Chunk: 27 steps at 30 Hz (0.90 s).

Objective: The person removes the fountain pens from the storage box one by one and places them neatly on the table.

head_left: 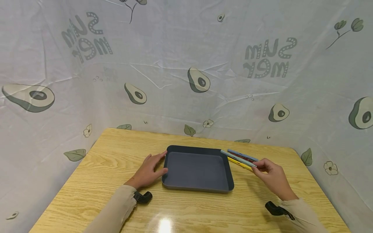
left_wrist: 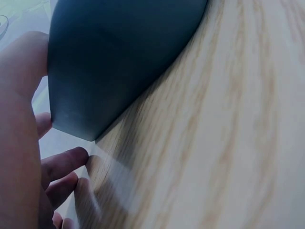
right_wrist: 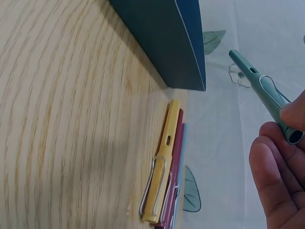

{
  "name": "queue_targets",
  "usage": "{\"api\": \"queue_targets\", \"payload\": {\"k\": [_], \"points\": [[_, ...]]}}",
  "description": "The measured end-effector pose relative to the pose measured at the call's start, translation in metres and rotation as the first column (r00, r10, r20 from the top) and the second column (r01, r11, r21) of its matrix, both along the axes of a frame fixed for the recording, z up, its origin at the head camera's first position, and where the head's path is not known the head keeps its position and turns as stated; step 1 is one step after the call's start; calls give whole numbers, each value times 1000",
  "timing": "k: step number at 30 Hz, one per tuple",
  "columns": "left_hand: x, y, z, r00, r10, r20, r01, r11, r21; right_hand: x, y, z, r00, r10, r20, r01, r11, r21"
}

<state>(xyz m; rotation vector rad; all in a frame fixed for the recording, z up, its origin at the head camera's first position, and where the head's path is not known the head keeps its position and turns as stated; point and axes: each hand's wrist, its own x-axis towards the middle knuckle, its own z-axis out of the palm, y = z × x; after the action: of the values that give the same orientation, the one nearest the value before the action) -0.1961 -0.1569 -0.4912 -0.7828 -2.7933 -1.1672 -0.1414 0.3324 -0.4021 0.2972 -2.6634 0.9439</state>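
Observation:
A pale green pen (right_wrist: pixel 261 90) with a wire clip is pinched near one end between the thumb and fingertips of my right hand (head_left: pixel 273 178), lifted above the table's right side. Below it lie a yellow pen (right_wrist: pixel 162 176), a dark red pen (right_wrist: pixel 174 167) and a blue pen (head_left: pixel 242 154), side by side and close together. My left hand (head_left: pixel 147 172) rests at the left side of a dark grey rectangular tray (head_left: pixel 198 188), fingers extended and spread. Its thumb and a fingertip touch the tray's rim. The tray's inside shows bare.
The wooden table (head_left: pixel 186 210) carries the tray near its middle, with the pens just right of it. A pale curtain (head_left: pixel 169 48) printed with avocados and leaves hangs behind and along both sides. Each wrist wears a black strap-on device (head_left: pixel 142 197).

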Motion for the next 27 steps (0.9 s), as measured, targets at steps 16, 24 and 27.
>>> {"api": "queue_targets", "payload": {"k": [16, 24, 27], "points": [[-1, 0, -2, 1000, 3, 2, -3, 1000, 1, -2, 23, -10, 999, -46, -17, 46, 999, 1], [-1, 0, -3, 1000, 5, 5, -5, 1000, -5, -5, 29, -24, 995, -53, 87, 57, 998, -40], [-1, 1, -1, 1000, 6, 12, -6, 1000, 0, -6, 27, -29, 993, -43, 113, 48, 998, -43]]}}
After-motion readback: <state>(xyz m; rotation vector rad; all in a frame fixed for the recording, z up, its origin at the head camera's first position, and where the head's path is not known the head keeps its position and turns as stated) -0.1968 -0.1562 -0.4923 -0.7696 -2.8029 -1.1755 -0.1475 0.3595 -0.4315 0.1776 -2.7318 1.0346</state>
